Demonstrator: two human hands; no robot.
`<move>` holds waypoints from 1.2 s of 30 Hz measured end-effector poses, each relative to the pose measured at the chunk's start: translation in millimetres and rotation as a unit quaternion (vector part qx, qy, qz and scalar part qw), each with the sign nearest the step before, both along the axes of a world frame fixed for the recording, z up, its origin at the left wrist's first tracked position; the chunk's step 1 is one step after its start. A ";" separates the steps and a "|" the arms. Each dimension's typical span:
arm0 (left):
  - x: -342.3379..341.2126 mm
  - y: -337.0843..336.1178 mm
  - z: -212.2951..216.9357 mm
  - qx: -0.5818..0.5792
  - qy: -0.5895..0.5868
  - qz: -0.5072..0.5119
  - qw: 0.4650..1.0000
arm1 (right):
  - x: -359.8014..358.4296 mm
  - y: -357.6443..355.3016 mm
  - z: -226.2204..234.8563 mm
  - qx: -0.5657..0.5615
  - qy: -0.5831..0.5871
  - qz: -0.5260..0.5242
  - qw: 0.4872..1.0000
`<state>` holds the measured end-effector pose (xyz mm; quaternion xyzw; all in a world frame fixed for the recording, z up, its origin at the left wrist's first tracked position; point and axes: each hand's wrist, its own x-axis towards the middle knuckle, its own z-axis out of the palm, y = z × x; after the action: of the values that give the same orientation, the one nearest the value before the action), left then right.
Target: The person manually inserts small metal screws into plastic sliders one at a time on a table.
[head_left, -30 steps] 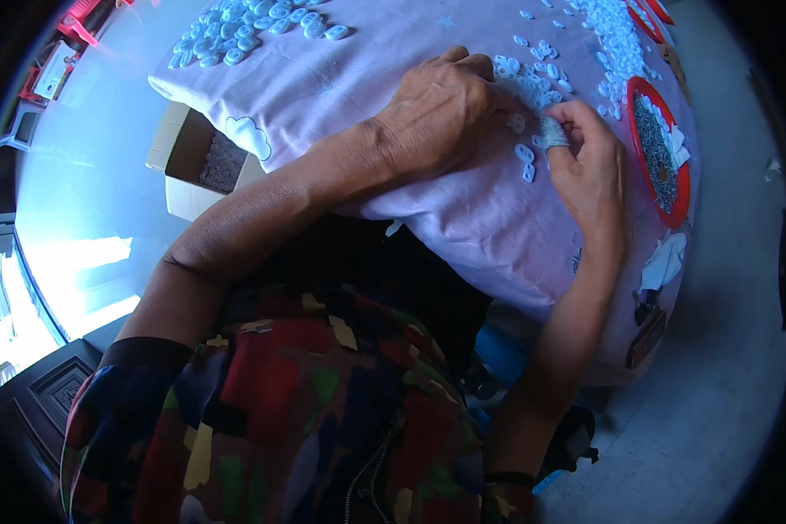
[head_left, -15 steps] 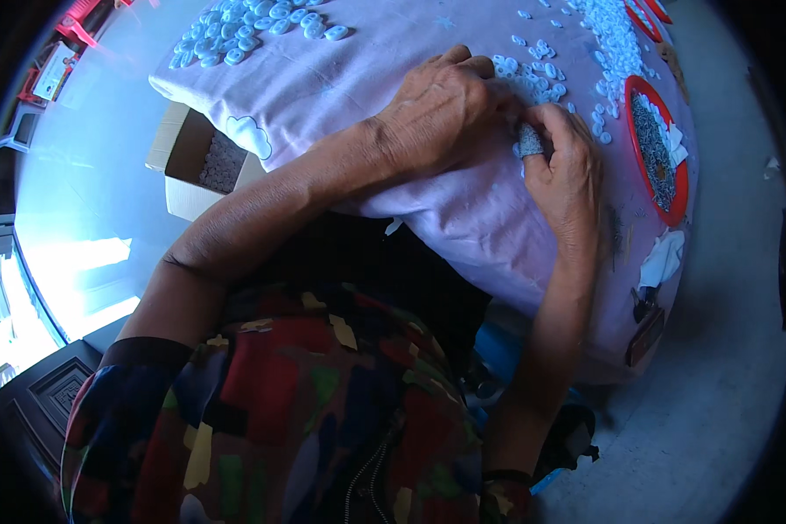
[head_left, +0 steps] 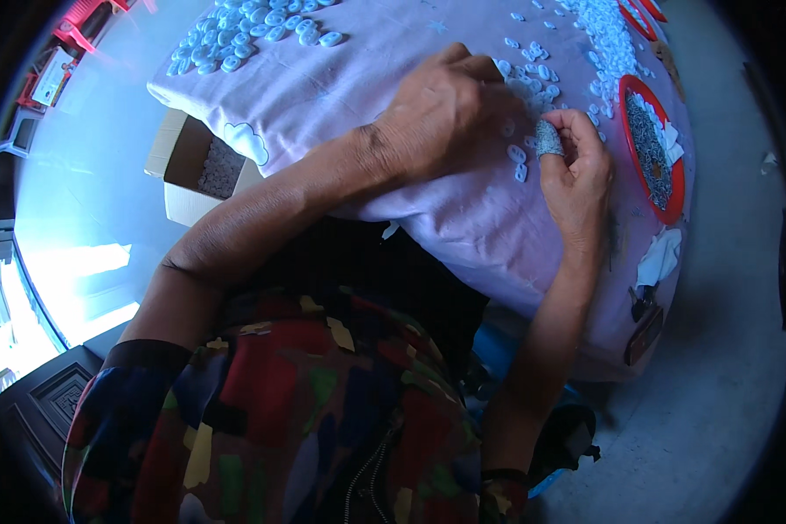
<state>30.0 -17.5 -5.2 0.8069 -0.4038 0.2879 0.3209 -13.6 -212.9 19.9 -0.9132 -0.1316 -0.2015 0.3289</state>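
My left hand (head_left: 450,109) is over the pink cloth, back up and fingers bent down. Blur and the back of the hand hide its fingertips and anything in them. To its right is my right hand (head_left: 578,166), its thumb in a grey wrap (head_left: 547,138) and its bent fingers pinched toward that thumb. What the pinch holds, if anything, is too small to make out. A few white oval plastic pieces with holes (head_left: 518,163) lie on the cloth between the hands. Just beyond the fingers is a scattering of small white pieces (head_left: 533,74).
A red tray (head_left: 626,113) of small grey metal parts stands at the right. Far off lie a heap of white ovals (head_left: 227,39) and a spread of smaller white pieces (head_left: 603,35). Below the table's left edge stands a cardboard box (head_left: 188,203). A dark case (head_left: 644,336) lies near right.
My hands have drawn apart: the right has shifted slightly right, off the left fingers. The white ovals between them now show. The left hand has hardly shifted but is blurred.
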 end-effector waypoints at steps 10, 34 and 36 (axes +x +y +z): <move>-1.3 0.3 -1.1 0.047 0.016 -0.028 0.998 | -9.8 -5.7 4.0 0.054 0.001 -0.010 0.998; -10.5 -12.9 8.9 0.020 0.093 -0.156 0.983 | -41.3 -3.9 -3.2 0.120 0.014 -0.052 0.991; -12.9 -6.0 9.8 -0.104 0.294 -0.190 0.931 | -41.7 -3.1 -6.0 0.151 0.012 -0.034 0.988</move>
<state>17.1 -23.5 4.6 0.7257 -0.4044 0.0116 0.5564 -55.3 -216.0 13.9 -0.8595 -0.0644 -0.2190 0.4572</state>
